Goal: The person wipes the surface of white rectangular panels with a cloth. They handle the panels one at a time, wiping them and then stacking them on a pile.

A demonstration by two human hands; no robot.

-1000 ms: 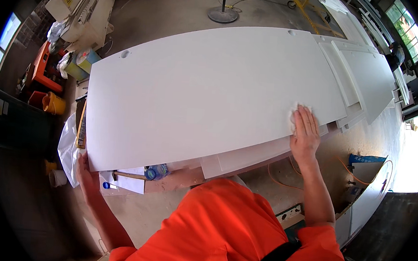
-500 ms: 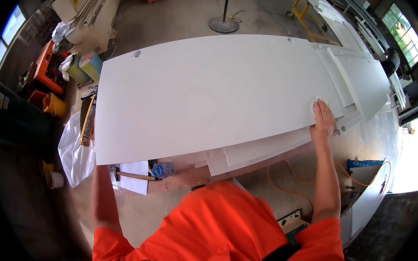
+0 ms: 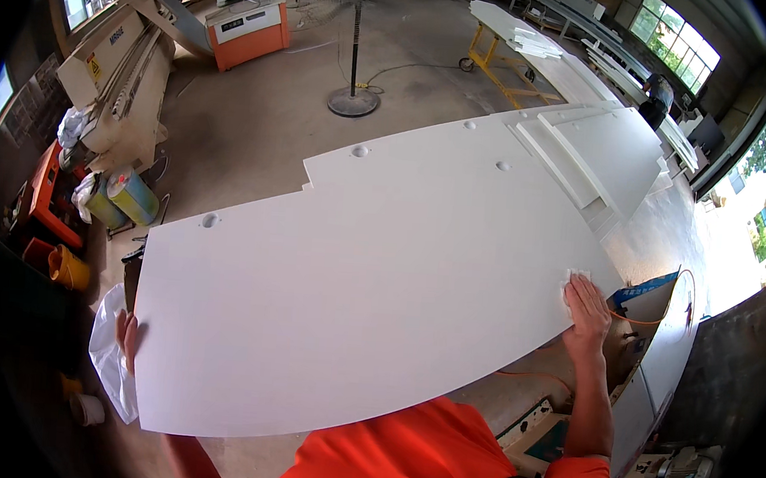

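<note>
A large white panel [image 3: 351, 308] extends across the front of the view, its near edge close to my body. My left hand [image 3: 127, 338] grips its left end, with the fingertips showing at the edge and the forearm partly hidden below. On the right, my right hand [image 3: 587, 317] lies over the near edge with a crumpled white cloth [image 3: 575, 284] under its fingers; its thumb is hidden. Beyond the far edge, another white panel [image 3: 406, 159] with round holes shows, hard to separate by colour from the one I hold.
More white boards [image 3: 607, 152] lie stacked at the far right. Behind them stands a yellow-framed trolley [image 3: 493, 69]. A black stand [image 3: 353, 102] rises from the floor ahead. Metal drums [image 3: 133, 197] and a yellow bucket [image 3: 68, 268] stand left. An orange hose [image 3: 635, 319] runs at right.
The panel has come toward me and now covers the hammer and bottle seen before. Another panel is exposed behind it. My left fingers now show at its end, and the view has tilted up.
</note>
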